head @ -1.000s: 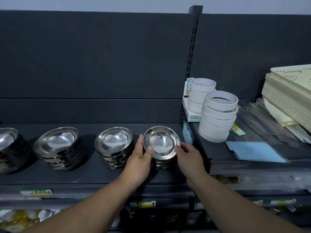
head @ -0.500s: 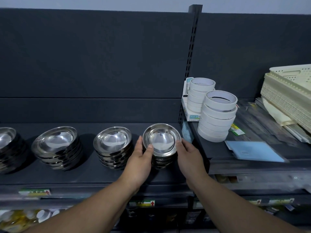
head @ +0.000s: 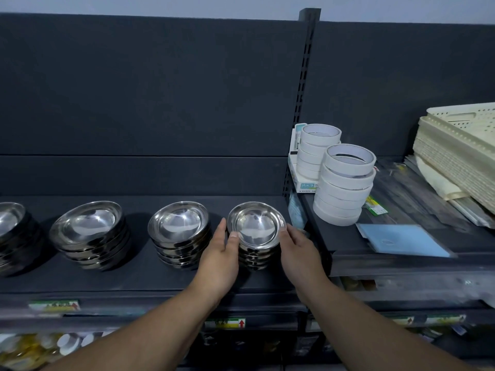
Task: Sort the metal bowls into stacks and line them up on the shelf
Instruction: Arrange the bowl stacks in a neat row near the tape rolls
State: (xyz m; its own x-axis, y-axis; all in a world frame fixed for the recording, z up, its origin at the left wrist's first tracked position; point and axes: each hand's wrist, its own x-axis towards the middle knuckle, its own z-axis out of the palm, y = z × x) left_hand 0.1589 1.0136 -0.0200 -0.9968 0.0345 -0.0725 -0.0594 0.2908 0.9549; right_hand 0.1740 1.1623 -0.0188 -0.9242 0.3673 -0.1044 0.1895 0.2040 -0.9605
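The rightmost stack of shiny round steel bowls (head: 255, 234) is found standing on the dark grey metal shelf (head: 134, 274), at its right end, close to the slotted upright. It is held from both sides. The left hand (head: 219, 253) is laid against the stack's left flank, thumb set on the top bowl's rim and fingers reaching up alongside. The right hand (head: 300, 247) is curled round the right flank, thumb at the rim.

Three further stacks of steel bowls are ranged to the left: the nearest (head: 178, 228) just beside the held one, the next (head: 88, 231) set apart, and the last (head: 10, 226) cut by the frame edge.

The step in hand is judged to be the squaring and positioning of the final stack. The top bowl appears seated slightly off-centre. A small nudge into line with the row, then a clean release, is called for next.
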